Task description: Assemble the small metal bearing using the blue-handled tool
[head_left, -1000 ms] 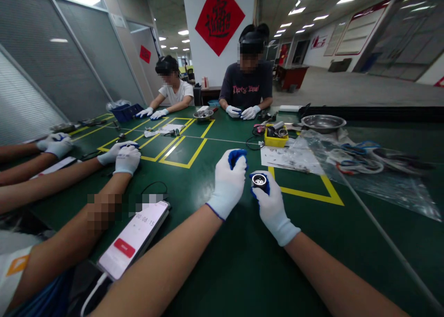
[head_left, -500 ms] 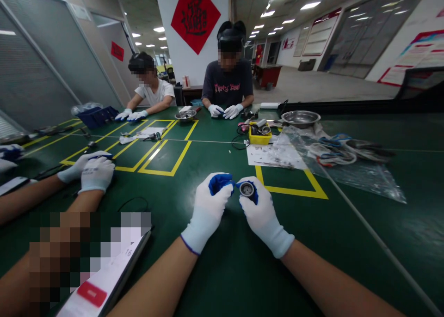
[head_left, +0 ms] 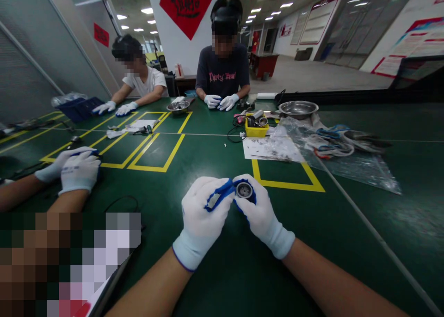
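Above the green table [head_left: 215,155], my right hand [head_left: 258,210], in a white glove with blue palm, is closed round a round metal part [head_left: 244,190]. The part's circular open end faces me and shows small dark details inside. Just left of it, my left hand [head_left: 204,210], gloved alike, has its fingers bent and pressed together, the fingertips touching or nearly touching the right hand's. Whatever its fingers hold, if anything, cannot be made out.
Beyond my hands stand a yellow bin [head_left: 255,131] of parts, a white paper [head_left: 249,149], a steel bowl [head_left: 298,109] and a plastic bag [head_left: 367,171]. Another person's gloved hands [head_left: 78,169] are at left, near a phone [head_left: 107,284]. Two people sit opposite.
My left hand has turned and its fingers have closed beside the right hand. The metal part remains in my right hand. The view has shifted slightly.
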`<state>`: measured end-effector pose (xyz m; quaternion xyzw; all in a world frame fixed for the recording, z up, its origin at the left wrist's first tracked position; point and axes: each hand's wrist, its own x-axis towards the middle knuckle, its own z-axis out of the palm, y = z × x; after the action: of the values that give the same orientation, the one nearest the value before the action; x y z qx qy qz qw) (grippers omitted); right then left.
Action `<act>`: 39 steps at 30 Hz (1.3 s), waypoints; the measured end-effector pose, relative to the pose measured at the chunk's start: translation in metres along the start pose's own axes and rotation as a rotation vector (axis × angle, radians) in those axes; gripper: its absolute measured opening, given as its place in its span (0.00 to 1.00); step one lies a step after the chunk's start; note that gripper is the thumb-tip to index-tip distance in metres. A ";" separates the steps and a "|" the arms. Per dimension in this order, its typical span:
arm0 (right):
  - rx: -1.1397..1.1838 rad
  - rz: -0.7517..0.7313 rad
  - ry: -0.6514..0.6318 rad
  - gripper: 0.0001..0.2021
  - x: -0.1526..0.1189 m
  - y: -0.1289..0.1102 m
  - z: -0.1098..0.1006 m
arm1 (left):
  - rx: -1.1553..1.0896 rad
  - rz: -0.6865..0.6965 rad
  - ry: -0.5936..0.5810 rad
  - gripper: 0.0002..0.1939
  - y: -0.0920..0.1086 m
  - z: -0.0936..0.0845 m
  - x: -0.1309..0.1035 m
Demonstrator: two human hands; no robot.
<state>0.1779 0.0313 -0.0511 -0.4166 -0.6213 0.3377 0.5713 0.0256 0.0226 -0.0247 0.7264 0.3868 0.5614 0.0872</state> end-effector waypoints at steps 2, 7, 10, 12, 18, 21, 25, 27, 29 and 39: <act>0.018 0.018 -0.004 0.03 0.001 0.001 0.000 | 0.027 0.046 -0.032 0.08 -0.002 0.003 -0.001; 0.010 0.024 0.023 0.05 0.003 0.005 -0.002 | 0.070 -0.018 -0.057 0.07 -0.013 0.008 0.000; -0.021 0.033 0.023 0.07 0.003 0.005 -0.003 | 0.095 -0.100 -0.067 0.06 -0.026 0.004 0.003; -0.035 0.043 0.025 0.07 0.003 0.005 -0.004 | 0.133 -0.122 -0.079 0.06 -0.037 -0.001 0.006; -0.031 0.066 0.048 0.09 0.004 0.005 -0.002 | 0.181 -0.246 0.029 0.07 -0.068 -0.016 0.014; -0.028 0.058 0.048 0.09 0.003 0.006 -0.001 | 0.166 -0.304 0.068 0.09 -0.076 -0.021 0.016; -0.032 0.063 0.040 0.09 0.003 0.007 0.000 | 0.170 -0.342 0.112 0.10 -0.084 -0.026 0.019; -0.026 0.062 0.043 0.09 0.003 0.007 0.000 | 0.180 -0.362 0.117 0.11 -0.089 -0.028 0.021; -0.026 0.060 0.043 0.09 0.003 0.008 0.000 | 0.199 -0.383 0.142 0.12 -0.096 -0.030 0.023; -0.045 0.060 0.023 0.10 0.004 0.010 -0.003 | 0.313 -0.401 0.263 0.13 -0.124 -0.044 0.038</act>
<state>0.1825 0.0384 -0.0577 -0.4515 -0.6093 0.3357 0.5587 -0.0677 0.1192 -0.0506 0.5611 0.6127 0.5557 0.0325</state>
